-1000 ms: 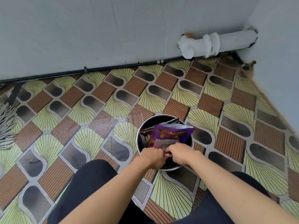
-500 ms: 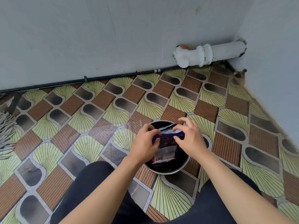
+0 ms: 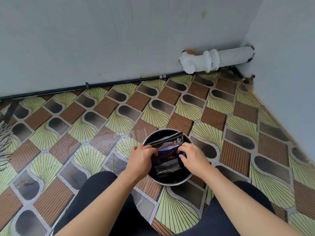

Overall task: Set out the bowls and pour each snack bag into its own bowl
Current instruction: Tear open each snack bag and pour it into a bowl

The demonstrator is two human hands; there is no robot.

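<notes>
A person crouched on a patterned floor (image 3: 102, 125) in the corner of a pale-walled room works both hands over a metal bowl (image 3: 171, 182) set just ahead of the knees. A purple snack bag (image 3: 167, 155) is held above the bowl's dark interior and lies directly between the hands. The left hand (image 3: 141, 158) has its fingers curled onto the bag's left edge, and the right hand (image 3: 193, 157) pinches the right edge. The two hands are equally near it, one to each side. The bag's silvery sealed end points back toward the person, and the hands grip its far end. A second dark bag (image 3: 168, 137) stands tilted against the bowl's far rim, just behind the purple one. Whether the purple bag is already torn open cannot be told. Judging by the opposed grips, the next move is likely a pull apart across the bag's width. A white pipe (image 3: 216, 60) runs along the wall (image 3: 102, 40) beyond.
</notes>
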